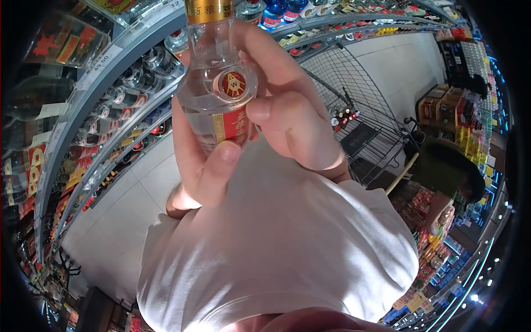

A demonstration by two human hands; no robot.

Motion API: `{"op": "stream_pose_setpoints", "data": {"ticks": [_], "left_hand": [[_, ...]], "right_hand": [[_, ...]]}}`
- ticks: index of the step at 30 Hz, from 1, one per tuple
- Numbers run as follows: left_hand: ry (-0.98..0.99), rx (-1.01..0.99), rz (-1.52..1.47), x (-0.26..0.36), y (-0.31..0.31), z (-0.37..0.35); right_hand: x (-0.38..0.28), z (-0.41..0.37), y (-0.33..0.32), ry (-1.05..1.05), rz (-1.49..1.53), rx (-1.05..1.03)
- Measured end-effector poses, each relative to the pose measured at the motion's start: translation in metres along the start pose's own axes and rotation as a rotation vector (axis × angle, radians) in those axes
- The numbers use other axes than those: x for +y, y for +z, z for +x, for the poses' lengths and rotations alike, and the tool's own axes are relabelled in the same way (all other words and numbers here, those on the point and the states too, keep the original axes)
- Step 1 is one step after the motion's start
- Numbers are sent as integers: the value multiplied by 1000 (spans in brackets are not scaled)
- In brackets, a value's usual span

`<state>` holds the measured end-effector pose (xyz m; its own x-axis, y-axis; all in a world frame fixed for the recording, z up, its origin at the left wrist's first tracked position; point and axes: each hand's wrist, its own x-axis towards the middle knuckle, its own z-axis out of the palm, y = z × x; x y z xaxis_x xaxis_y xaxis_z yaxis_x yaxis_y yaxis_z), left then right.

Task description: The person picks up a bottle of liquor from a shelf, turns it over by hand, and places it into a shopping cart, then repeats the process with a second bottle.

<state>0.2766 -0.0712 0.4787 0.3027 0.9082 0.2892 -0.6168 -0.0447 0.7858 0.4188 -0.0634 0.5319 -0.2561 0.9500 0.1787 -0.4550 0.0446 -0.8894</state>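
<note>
A clear glass liquor bottle (pixel 202 103) with a gold cap, a round red-and-gold emblem and a red label stands nearly upright close before me. Clear liquid fills its lower part. My left hand (pixel 200 174) grips it low on the left side, thumb across the bottom of the label. On the other side my right hand (pixel 293 119) is closed round it, its thumb by the emblem and the fingers behind the neck. The top of the cap is cut off by the frame edge, and the fingers behind the glass are partly hidden.
Curved-looking shelves (pixel 88 83) full of bottles run along the left and top, with price tags on their edges. A wire shopping cart (pixel 359 119) with several small bottles stands to the right. Beyond it, another person (pixel 442 169) reaches toward stacked packaged goods (pixel 412 213).
</note>
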Motion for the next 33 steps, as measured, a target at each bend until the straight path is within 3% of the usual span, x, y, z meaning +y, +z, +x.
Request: {"op": "stream_pose_setpoints", "data": {"ticks": [17,19,20,22,23,33], "left_hand": [[-59,-7,99,0,-3,2],[0,48,45,0,1,3],[9,55,62,-1,-1,2],[63,105,111,-8,-8,0],[88,93,82,-10,-9,2],[180,110,148,-15,-5,3]], "right_hand": [[3,-2,-2,68,-13,25],[10,-3,7,-144,19,127],[16,-3,2,-147,33,111],[27,-1,-22,-708,-891,142],[28,2,-28,-805,-902,33],[27,-1,-16,-853,-958,122]]}}
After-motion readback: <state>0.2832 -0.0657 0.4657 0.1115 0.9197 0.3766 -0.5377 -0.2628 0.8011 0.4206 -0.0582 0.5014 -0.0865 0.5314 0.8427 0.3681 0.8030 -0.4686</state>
